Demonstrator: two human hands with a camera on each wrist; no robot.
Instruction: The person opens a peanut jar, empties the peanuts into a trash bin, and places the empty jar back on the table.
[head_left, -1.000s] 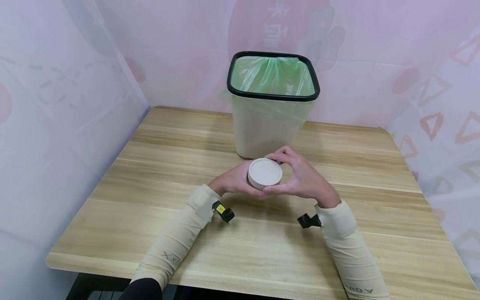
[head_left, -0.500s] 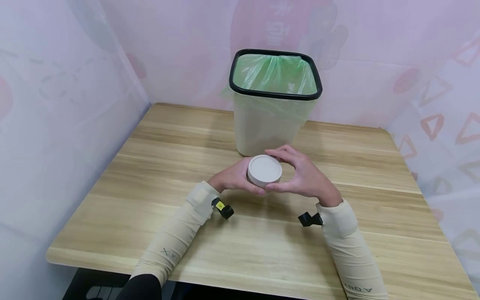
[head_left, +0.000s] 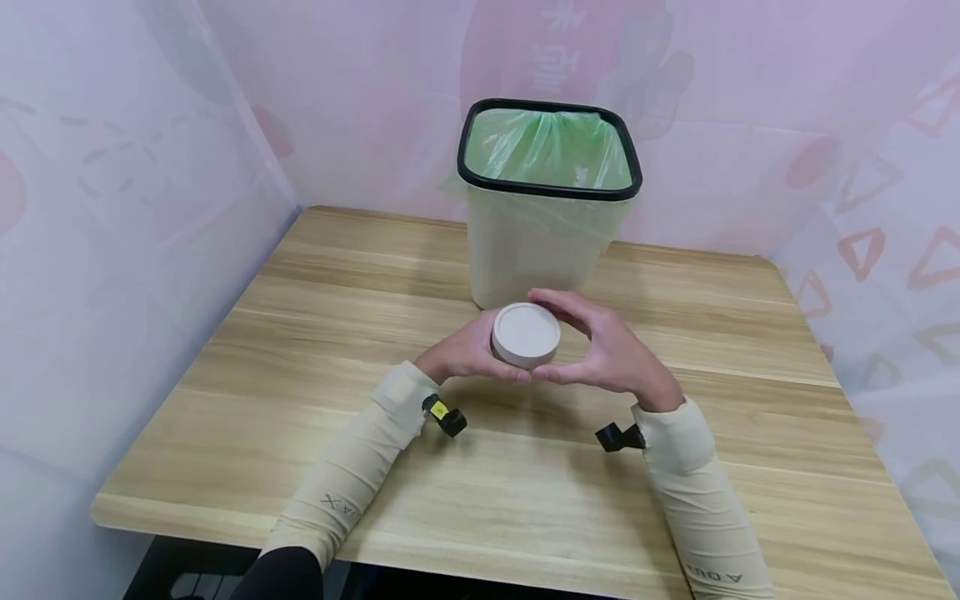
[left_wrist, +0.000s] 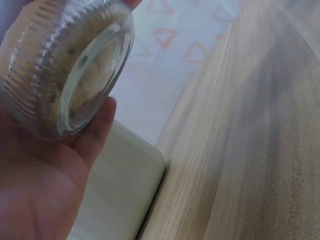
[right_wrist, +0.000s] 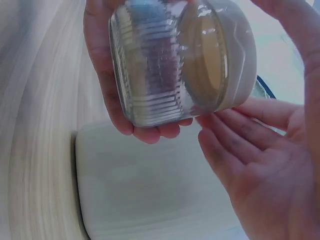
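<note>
— Fingers of the right hand (head_left: 607, 354) have straightened and parted a little more since half a second ago, and the round off-white lid (head_left: 527, 333) sits slightly higher in the head view.

— What does the left hand (head_left: 468, 350) do?

— It grips the clear, ribbed glass jar (right_wrist: 155, 85), fingers wrapped round the side. The jar is held above the surface (head_left: 300, 367), pale and wood-grained, with the lid seated on it, between the two hands.

— And how does the right hand stand?

— Spread in a loose curve, thumb and fingers apart beside the lid. I can't tell whether any fingertip touches it.

— What lies around them?

— Just beyond both hands stands an off-white bin (head_left: 525, 246) with a black rim and a translucent green plastic liner (head_left: 551, 150). Behind each hand, a cream fabric sleeve covers the forearm, with a small black device (head_left: 452, 422) at the wrist.
</note>
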